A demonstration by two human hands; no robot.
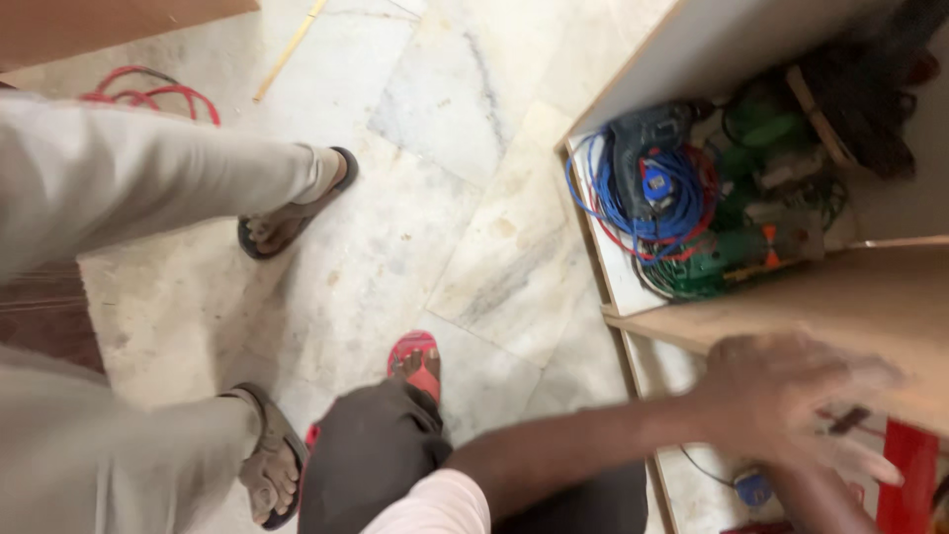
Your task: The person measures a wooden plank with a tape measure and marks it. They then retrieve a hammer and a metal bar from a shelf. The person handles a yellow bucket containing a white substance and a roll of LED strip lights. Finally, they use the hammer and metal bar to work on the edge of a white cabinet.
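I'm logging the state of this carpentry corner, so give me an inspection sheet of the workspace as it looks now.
Surface: marble floor, pale, stained in places.
Job's things: plywood shelf board, lying under the blurred hand.
Clutter: power tools, green and dark, heaped in the cabinet compartment; thin wooden strip on the floor.
Hands: right hand spread over the board, holding nothing; the left is not in view.
Cables: blue cable coil on the tools; red cable on the floor.
Surroundings: another person's sandalled feet at left; wearer's red sandal.
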